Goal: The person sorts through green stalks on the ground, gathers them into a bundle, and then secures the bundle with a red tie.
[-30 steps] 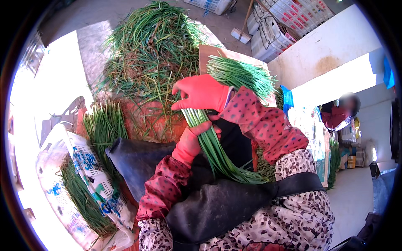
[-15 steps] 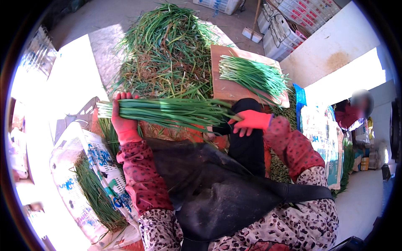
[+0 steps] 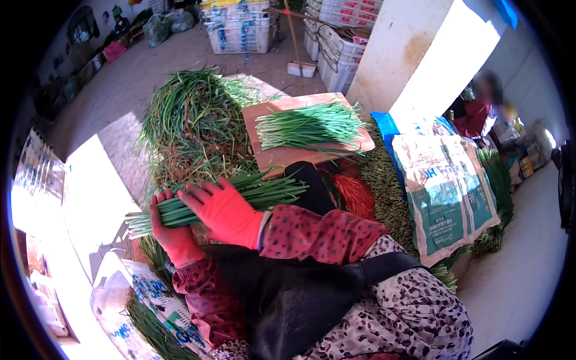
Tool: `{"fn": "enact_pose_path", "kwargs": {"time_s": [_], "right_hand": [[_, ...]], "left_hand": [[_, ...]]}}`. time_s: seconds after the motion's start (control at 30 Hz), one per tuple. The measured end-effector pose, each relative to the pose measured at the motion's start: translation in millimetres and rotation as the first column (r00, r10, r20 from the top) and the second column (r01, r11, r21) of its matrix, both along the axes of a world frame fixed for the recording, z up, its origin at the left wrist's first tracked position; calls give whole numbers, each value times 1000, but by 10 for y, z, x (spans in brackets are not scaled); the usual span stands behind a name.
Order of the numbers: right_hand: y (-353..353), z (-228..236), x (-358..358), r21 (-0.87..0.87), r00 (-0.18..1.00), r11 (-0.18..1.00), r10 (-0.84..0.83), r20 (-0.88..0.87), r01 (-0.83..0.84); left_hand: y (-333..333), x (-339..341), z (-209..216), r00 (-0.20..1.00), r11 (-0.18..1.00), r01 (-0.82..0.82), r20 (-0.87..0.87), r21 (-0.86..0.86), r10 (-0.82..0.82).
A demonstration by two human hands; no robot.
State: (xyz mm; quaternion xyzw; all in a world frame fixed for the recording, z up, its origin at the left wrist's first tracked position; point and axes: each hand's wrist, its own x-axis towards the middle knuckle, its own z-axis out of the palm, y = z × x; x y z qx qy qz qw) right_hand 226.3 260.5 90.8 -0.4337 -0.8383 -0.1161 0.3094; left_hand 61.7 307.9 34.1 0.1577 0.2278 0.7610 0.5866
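Note:
My left hand [image 3: 172, 231], in a coral glove, is wrapped round a bunch of garlic chives [image 3: 273, 191] near its pale stem ends, which point left. The bunch lies level above my lap, green leaves to the right. Across its top rests my right hand [image 3: 225, 210], also gloved in coral, with its fingers stretched and spread close beside my left hand. Beyond the bunch, a wooden board [image 3: 270, 161] bears another pile of chives [image 3: 312, 127], pale ends to the left. A messy heap of loose chives [image 3: 198, 129] stands left of the board.
A white plastic crate [image 3: 108, 303] holding chives is by my left side. To the right are red strings [image 3: 356, 195], many packed stems [image 3: 387, 198] and a printed sack [image 3: 447, 204]. Stacked white crates [image 3: 237, 33] and a broom [image 3: 300, 68] stand farther back; a person [image 3: 477, 111] is at right.
My right hand has moved left from the leaf ends onto the bunch, near my left hand. The view has shifted, showing more of the far floor and the right side.

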Motion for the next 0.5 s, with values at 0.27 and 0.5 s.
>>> {"fn": "enact_pose_path", "kwargs": {"time_s": [0.27, 0.5], "right_hand": [[167, -105, 765, -308, 998, 950, -65, -9, 59], [40, 67, 3006, -346, 860, 792, -417, 294, 503]], "left_hand": [[6, 586, 285, 949, 960, 281, 144, 12, -279], [379, 1095, 82, 910, 985, 146, -379, -88, -168]]}}
